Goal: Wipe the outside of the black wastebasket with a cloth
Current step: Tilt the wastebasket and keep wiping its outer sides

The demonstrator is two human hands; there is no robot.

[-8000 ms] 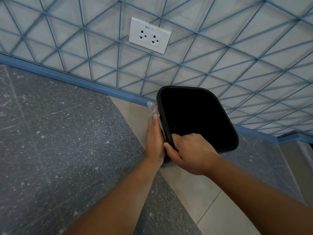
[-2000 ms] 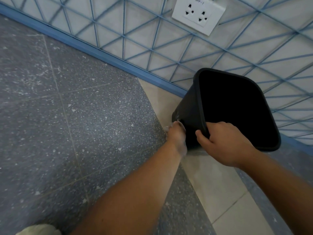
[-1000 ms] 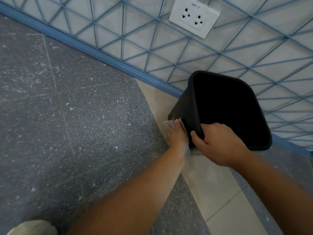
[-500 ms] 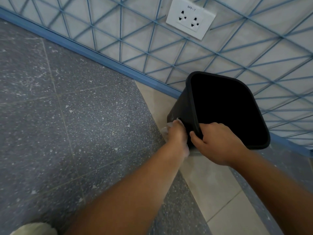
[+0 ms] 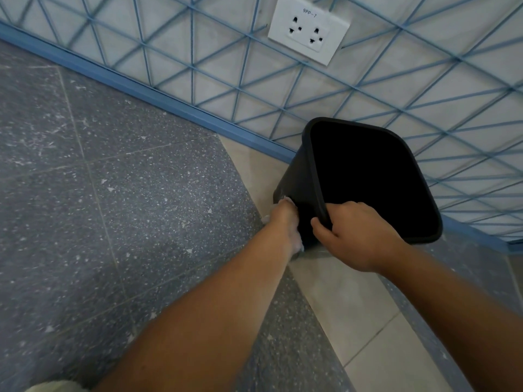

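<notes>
The black wastebasket (image 5: pixel 297 179) stands on the floor close to the wall, tilted with its dark mouth facing me. My right hand (image 5: pixel 359 236) grips its near rim, thumb outside and fingers over the edge. My left hand (image 5: pixel 287 224) presses flat against the lower left outer wall of the basket. The white cloth (image 5: pixel 284 200) lies under that hand; only small bits of it peek out by the fingertips and at the heel of the palm.
A wall with a blue triangle pattern, a blue skirting strip (image 5: pixel 158 93) and a white double socket (image 5: pixel 308 31) rises behind the basket. The floor is grey speckled tile (image 5: pixel 127 207) with a beige strip (image 5: pixel 348 301). A pale shoe tip (image 5: pixel 53 386) shows at bottom left.
My left hand with the cloth has slid lower down the basket's left wall, so less cloth shows. The right hand keeps its grip on the rim.
</notes>
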